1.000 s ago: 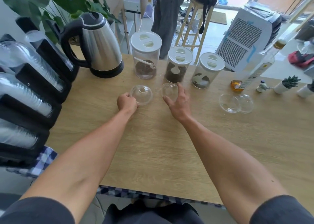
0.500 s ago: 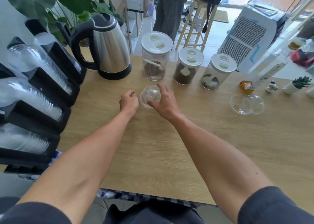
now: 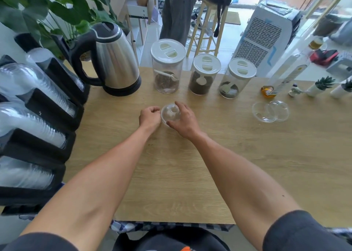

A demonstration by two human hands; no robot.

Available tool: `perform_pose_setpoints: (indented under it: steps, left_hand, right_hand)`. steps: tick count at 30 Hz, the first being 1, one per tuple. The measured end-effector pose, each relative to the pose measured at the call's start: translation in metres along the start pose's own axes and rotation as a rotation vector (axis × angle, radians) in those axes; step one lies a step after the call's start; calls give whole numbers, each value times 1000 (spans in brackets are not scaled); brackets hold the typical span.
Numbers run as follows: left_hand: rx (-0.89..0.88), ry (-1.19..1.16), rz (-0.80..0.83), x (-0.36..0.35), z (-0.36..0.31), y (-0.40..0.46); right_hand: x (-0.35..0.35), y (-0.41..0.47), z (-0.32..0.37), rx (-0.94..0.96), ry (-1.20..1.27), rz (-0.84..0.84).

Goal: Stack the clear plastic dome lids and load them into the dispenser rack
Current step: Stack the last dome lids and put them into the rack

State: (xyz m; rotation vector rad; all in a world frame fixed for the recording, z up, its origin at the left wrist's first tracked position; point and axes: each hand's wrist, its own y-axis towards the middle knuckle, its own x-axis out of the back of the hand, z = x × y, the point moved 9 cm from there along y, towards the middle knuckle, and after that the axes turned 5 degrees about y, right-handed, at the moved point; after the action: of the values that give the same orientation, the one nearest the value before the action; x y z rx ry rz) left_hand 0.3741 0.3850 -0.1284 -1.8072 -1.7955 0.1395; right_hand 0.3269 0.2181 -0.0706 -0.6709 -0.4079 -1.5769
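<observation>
A clear dome lid (image 3: 170,113) sits on the wooden table (image 3: 190,165) in front of the jars, apparently one lid set on another. My right hand (image 3: 185,120) curls round its right side, forefinger over the far rim and thumb at the near rim. My left hand (image 3: 150,116) is curled at the lid's left edge, its fingertips pinching the rim. Two more clear lids (image 3: 270,111) lie overlapping on the table to the right, apart from both hands. The black dispenser rack (image 3: 47,110) stands along the left, its slots holding rows of clear lids.
A steel kettle (image 3: 112,64) stands at the back left. Three white-capped jars (image 3: 204,73) line the far edge behind the hands. A bottle (image 3: 283,77) and small potted plants (image 3: 322,86) stand at the far right. A person stands beyond the table.
My right hand brought a second lid leftward from in front of the middle jar onto the lid by my left hand. Both hands now hold that stack.
</observation>
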Motion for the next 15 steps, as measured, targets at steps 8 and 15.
perform_pose_setpoints:
  steps: [8,15]
  left_hand:
    - [-10,85,-69,-6,-16,-21]
    - [-293,338,-251,-2,-60,-44]
  right_hand:
    - [-1,-6,-15,-65,110,24]
    - [46,-21,-34,-130,164,-163]
